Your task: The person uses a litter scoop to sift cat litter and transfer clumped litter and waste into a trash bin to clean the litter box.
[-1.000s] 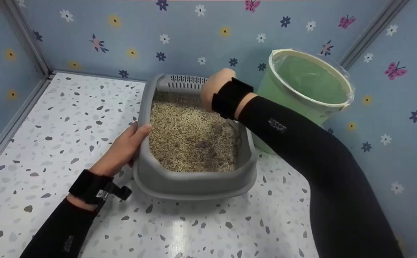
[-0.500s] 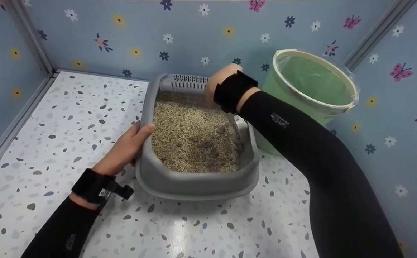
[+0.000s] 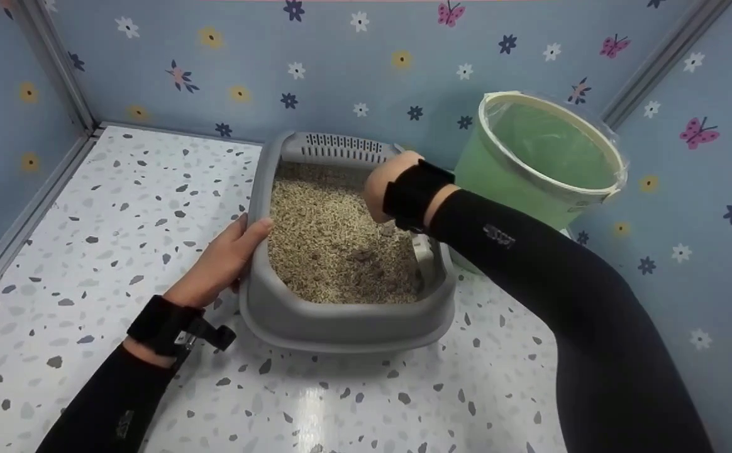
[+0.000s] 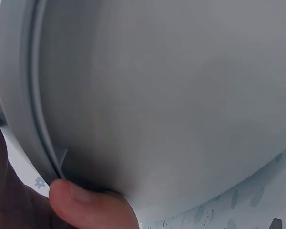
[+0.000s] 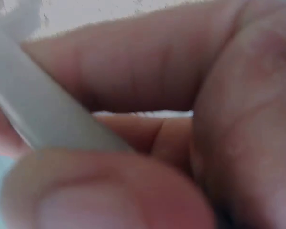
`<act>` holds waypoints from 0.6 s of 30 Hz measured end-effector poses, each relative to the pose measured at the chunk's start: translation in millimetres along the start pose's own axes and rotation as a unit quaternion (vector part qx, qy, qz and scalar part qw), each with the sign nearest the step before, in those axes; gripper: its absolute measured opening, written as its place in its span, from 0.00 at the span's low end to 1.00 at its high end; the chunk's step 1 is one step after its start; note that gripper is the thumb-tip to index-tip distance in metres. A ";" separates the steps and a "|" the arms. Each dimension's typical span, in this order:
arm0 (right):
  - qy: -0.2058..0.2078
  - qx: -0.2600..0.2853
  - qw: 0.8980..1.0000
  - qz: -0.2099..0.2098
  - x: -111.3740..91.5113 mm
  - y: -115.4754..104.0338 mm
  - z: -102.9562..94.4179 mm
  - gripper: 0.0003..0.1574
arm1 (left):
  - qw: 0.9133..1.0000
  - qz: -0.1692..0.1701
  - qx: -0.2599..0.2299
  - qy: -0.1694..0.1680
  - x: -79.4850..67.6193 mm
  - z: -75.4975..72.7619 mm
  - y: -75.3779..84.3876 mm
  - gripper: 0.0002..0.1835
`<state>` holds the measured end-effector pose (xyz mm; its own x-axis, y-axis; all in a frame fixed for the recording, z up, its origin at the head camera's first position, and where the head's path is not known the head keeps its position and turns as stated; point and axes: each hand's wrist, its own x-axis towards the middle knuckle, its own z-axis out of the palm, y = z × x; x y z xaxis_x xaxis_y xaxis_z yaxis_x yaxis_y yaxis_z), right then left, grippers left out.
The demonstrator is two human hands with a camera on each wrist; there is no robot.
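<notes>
A grey litter box [image 3: 347,324] filled with beige, granular cat litter [image 3: 316,236] stands on the floor. Darker clumps lie in the litter's front right part. My left hand [image 3: 221,261] grips the box's left rim, thumb on top; the left wrist view shows a fingertip under the rim's edge, against the grey outer wall [image 4: 157,95]. Over the box's back right part, my right hand [image 3: 391,185] holds a litter scoop [image 3: 424,258]. Its pale blade points down along the right inner wall, partly hidden by the wrist. The right wrist view shows fingers curled round its light handle [image 5: 52,102].
A green bin [image 3: 485,182] with a clear plastic liner stands close to the box's right side, behind my right forearm. Blue flowered wall panels [image 3: 171,63] enclose the back and both sides. Underfoot is a white speckled floor [image 3: 133,207].
My right hand first rose slightly, then came down and towards me. The scoop's blade now sits further forward along the right wall. My left hand has kept its hold on the rim.
</notes>
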<state>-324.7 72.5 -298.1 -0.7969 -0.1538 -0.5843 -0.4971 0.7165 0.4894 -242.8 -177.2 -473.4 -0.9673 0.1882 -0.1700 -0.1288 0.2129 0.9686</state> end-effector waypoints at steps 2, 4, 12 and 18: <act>-0.011 0.027 0.999 -0.014 2.5 8.6 11.8 0.20 | 1.000 -0.002 0.001 -0.003 0.4 1.2 0.4 0.45; -0.018 0.054 0.998 -0.026 4.9 17.3 21.3 0.21 | 1.000 -0.002 0.000 -0.003 0.2 2.1 0.8 0.45; 0.006 0.119 0.993 -0.014 6.9 37.5 36.6 0.21 | 1.000 -0.005 0.004 0.004 0.0 0.2 -2.7 0.44; 0.037 0.127 0.991 -0.001 -6.0 32.4 26.5 0.16 | 1.000 -0.002 0.007 0.003 -0.2 0.1 -1.2 0.42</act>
<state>-326.9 114.6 -295.9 -0.8233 -0.1978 -0.5320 -0.4035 0.8632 0.3035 -242.4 -177.4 -474.5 -0.9681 0.1815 -0.1725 -0.1294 0.2273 0.9652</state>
